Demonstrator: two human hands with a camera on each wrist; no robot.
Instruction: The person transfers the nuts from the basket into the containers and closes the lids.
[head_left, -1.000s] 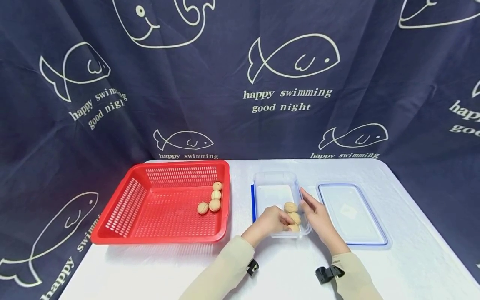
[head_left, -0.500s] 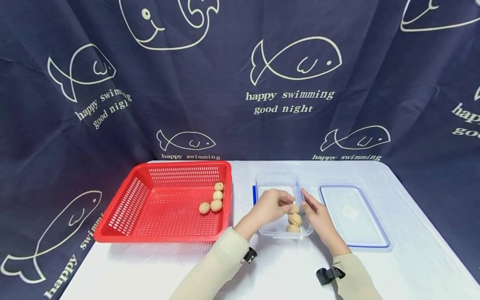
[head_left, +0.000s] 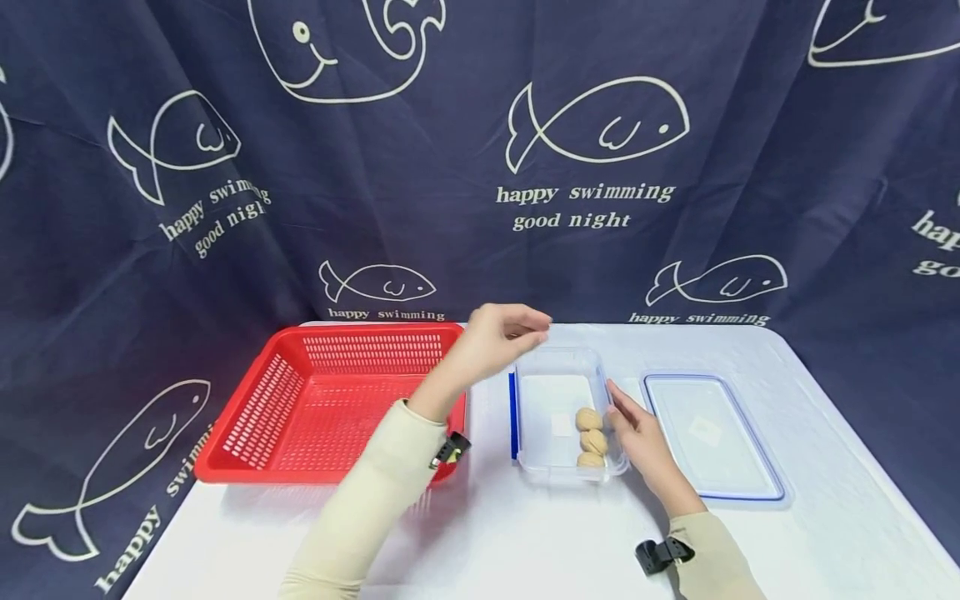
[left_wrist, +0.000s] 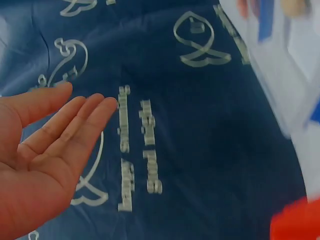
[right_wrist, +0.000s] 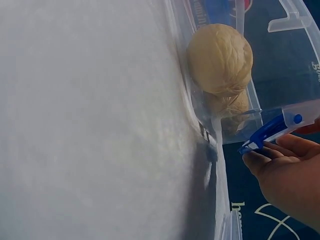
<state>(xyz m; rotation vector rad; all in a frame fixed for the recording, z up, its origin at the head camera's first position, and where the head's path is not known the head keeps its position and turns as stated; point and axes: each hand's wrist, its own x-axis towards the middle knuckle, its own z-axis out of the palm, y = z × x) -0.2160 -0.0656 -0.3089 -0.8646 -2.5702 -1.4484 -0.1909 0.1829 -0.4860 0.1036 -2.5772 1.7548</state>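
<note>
In the head view my left hand (head_left: pixel 506 337) is raised between the red basket (head_left: pixel 213 475) and the clear plastic container (head_left: pixel 558 473). Its fingers are extended and the palm holds nothing, as the left wrist view also shows. My right hand (head_left: pixel 641 433) holds the container's right side at the rim, by the hinged blue-edged clip (right_wrist: pixel 272 131) in the right wrist view. Three walnuts (head_left: pixel 592 442) lie in a row along the container's right wall. My left forearm and hand cover the basket's right part, so any walnuts there are hidden.
The clear lid (head_left: pixel 708 433) with a blue seal lies flat to the right of the container. Both stand on a white-covered table (head_left: pixel 555 542). A dark blue fish-print curtain (head_left: pixel 465 150) hangs behind it. A blue clip (head_left: pixel 513 417) hangs at the container's left side.
My left hand has let go of a walnut in the container, then lifted up and left over the basket's edge. My right hand has stayed at the container's side.
</note>
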